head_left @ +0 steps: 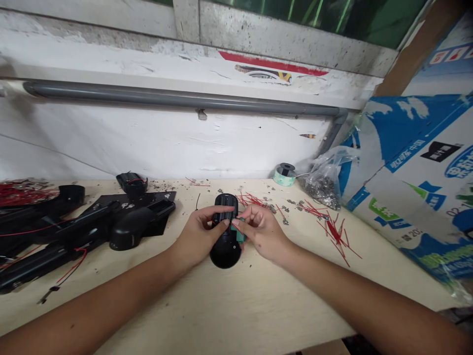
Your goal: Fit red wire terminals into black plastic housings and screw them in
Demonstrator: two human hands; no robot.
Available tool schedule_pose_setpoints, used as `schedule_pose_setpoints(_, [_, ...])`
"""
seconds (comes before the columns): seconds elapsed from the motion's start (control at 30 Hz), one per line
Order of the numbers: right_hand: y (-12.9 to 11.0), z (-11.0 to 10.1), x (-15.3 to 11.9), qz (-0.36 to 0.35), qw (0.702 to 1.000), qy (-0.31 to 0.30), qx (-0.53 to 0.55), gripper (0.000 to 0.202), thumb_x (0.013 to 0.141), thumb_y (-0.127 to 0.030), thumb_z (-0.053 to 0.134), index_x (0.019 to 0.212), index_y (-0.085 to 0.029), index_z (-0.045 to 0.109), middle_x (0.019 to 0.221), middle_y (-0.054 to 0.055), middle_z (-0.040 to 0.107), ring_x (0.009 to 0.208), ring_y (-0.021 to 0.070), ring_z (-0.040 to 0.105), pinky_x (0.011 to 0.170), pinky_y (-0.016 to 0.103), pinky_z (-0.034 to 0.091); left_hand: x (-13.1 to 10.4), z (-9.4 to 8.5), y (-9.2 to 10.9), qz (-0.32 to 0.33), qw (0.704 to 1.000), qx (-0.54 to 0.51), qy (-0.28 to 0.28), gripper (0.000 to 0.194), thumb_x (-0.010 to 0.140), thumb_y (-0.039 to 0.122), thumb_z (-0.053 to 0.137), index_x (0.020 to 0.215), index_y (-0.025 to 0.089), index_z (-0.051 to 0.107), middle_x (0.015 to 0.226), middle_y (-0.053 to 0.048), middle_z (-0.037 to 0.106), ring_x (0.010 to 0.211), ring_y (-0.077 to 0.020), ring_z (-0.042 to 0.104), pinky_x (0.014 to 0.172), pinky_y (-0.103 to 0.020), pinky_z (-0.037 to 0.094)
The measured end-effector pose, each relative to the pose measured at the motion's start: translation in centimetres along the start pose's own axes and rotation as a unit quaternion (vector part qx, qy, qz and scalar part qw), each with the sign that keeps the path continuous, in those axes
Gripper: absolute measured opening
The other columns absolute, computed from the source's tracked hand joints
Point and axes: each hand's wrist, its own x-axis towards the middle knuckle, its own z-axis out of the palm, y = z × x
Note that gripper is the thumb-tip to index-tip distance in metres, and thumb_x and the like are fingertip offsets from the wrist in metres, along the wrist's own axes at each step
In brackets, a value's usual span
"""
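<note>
While both forearms reach in from the near edge, contents run left to right as follows. Far left: pile of black housings with red leads on the workbench. Centre: left hand, fingers curled around the left flank of a black oblong casing; casing's long axis runs near to far, rounded end nearest. Right hand pinches a small green part against the casing's right side, fingers closed on it. Both hands equally close. Right: cut red wires, solder spool, bag of metal bits, printed carton.
</note>
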Motion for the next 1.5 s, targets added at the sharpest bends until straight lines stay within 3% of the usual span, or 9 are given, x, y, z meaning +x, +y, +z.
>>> schedule_pose_setpoints(0.37, [-0.29, 0.02, 0.00, 0.017, 0.999, -0.012, 0.027, 0.046, 0.068, -0.047, 0.084, 0.077, -0.014, 0.052, 0.067, -0.001, 0.056, 0.056, 0.0075, 0.051, 0.047, 0.018, 0.044, -0.11, -0.39, 0.36, -0.024, 1.000, -0.002, -0.009, 0.039, 0.077, 0.029, 0.071, 0.115, 0.021, 0.068, 0.103, -0.006, 0.072, 0.081, -0.0143, 0.066, 0.074, -0.027, 0.051])
schedule_pose_setpoints(0.6, [0.01, 0.08, 0.01, 0.027, 0.998, -0.006, 0.058, 0.044, 0.069, -0.045, 0.084, 0.079, -0.015, 0.054, 0.069, -0.001, 0.056, 0.056, 0.0083, 0.052, 0.047, 0.019, 0.044, -0.14, -0.23, 0.55, -0.056, 0.994, -0.088, -0.014, 0.040, 0.073, 0.028, 0.075, 0.112, 0.020, 0.068, 0.096, -0.004, 0.072, 0.077, -0.0145, 0.067, 0.073, -0.027, 0.051])
schedule_pose_setpoints(0.83, [-0.56, 0.14, -0.18, 0.026, 0.999, -0.017, 0.009, 0.046, 0.070, -0.049, 0.083, 0.077, -0.014, 0.052, 0.065, -0.001, 0.056, 0.056, 0.0083, 0.051, 0.048, 0.019, 0.044, -0.14, -0.31, 0.38, -0.031, 0.999, -0.028, 0.001, 0.037, 0.073, 0.026, 0.075, 0.109, 0.019, 0.071, 0.098, -0.004, 0.071, 0.083, -0.0136, 0.063, 0.078, -0.027, 0.049])
schedule_pose_setpoints(1.3, [-0.42, 0.07, -0.16, 0.046, 0.998, -0.038, 0.019, 0.048, 0.069, -0.052, 0.082, 0.076, -0.016, 0.051, 0.064, -0.001, 0.054, 0.053, 0.0096, 0.052, 0.045, 0.021, 0.045, -0.30, 0.01, 0.52, -0.042, 0.999, -0.024, 0.002, 0.035, 0.073, 0.027, 0.074, 0.107, 0.019, 0.071, 0.097, -0.006, 0.072, 0.082, -0.0161, 0.064, 0.078, -0.030, 0.049])
schedule_pose_setpoints(1.5, [-0.53, 0.17, -0.06, -0.002, 1.000, 0.007, -0.001, 0.045, 0.071, -0.048, 0.081, 0.078, -0.015, 0.052, 0.064, -0.002, 0.053, 0.056, 0.0080, 0.050, 0.050, 0.020, 0.047, -0.07, -0.22, 0.61, -0.058, 0.996, -0.073, 0.007, 0.045, 0.073, 0.025, 0.075, 0.117, 0.017, 0.068, 0.100, -0.007, 0.072, 0.081, -0.0153, 0.064, 0.078, -0.029, 0.048])
